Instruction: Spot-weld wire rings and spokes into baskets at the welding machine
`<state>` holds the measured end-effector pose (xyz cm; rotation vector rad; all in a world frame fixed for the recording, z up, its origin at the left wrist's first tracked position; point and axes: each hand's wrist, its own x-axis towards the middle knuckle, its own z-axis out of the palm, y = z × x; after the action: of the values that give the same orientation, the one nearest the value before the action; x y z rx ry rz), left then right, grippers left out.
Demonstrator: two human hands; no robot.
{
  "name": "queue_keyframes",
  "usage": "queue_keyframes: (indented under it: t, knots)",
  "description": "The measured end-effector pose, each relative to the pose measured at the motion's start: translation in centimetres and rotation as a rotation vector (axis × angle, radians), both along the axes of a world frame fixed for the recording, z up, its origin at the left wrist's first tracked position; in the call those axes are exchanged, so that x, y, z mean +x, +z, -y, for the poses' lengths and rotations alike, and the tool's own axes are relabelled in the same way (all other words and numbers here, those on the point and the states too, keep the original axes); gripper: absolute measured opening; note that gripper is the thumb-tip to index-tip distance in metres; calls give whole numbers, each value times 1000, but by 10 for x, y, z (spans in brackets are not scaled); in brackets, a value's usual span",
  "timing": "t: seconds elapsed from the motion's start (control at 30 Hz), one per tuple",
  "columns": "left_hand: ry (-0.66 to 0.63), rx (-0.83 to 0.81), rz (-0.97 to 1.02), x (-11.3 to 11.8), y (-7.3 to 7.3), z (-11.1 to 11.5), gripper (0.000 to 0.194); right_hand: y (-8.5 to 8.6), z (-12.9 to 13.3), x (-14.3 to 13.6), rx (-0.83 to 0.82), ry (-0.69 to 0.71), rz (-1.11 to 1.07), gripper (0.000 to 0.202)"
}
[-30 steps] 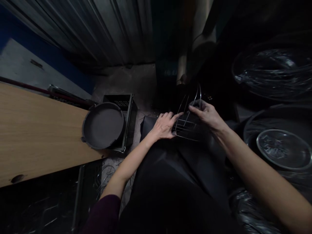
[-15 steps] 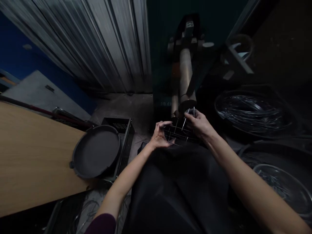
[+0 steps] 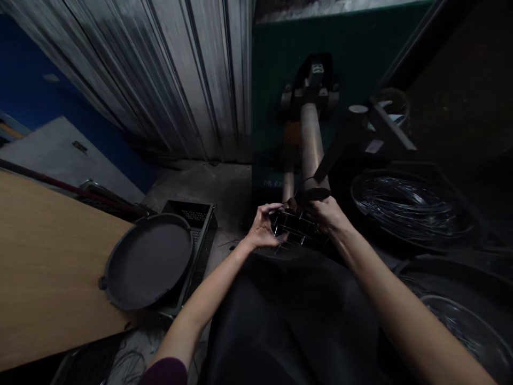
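- Now both hands hold a small grid of thin metal wires in the middle of the view, just under the end of a thick brownish metal cylinder that belongs to the dark green machine at 12 o'clock.
- Left hand is closed on the grid's left edge, with its fingers curled over the top wires.
- Right hand grips the right edge of the grid; its fingertips are hidden in shadow under the black round tip of the cylinder.
- Judging from this, the step in hand is positioning the wire grid at the machine's head; the next move probably needs a steady, level hold and fingers kept away from the tip.
- At 9 o'clock, a round black shallow tray lies partly on a light wooden tabletop and partly over a black plastic crate.
- At 3 o'clock, a coil of shiny wire rests in a dark basin, well apart from the hands.
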<state>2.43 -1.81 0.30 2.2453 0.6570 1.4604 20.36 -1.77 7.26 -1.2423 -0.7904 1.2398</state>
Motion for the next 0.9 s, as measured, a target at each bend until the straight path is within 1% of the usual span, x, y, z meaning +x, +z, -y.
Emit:
queue_keyframes:
  t: [0.13,0.23,0.37,0.5,0.57,0.7,0.77,0.83,0.9]
  knots:
    - [-2,-60,15,-1,-1,-4,82,-8,-7,0,12,11,-35,62]
    - [-9,-86,2,-2,1,-8,83,-11,-13,-1,45,0,-66,59]
    - [-16,-62,-30,-1,5,-13,86,-12,-19,1,-9,-15,-55,58]
    - [-14,-111,-60,-2,4,-15,85,-13,-19,2,-34,-31,-40,55]
    - [-17,-116,-69,-2,4,-16,83,-13,-17,2,-25,-51,-49,49]
    - [-18,-106,-105,-6,8,-19,80,-8,-15,4,10,-151,-121,32]
    - [3,-104,-119,-9,10,-18,74,-5,-13,7,19,-124,-125,32]
    - [36,-121,-111,-12,9,-16,66,-6,-12,9,27,-50,-94,37]
    - [41,-178,-81,-14,7,-14,66,-8,-11,9,51,2,-76,42]
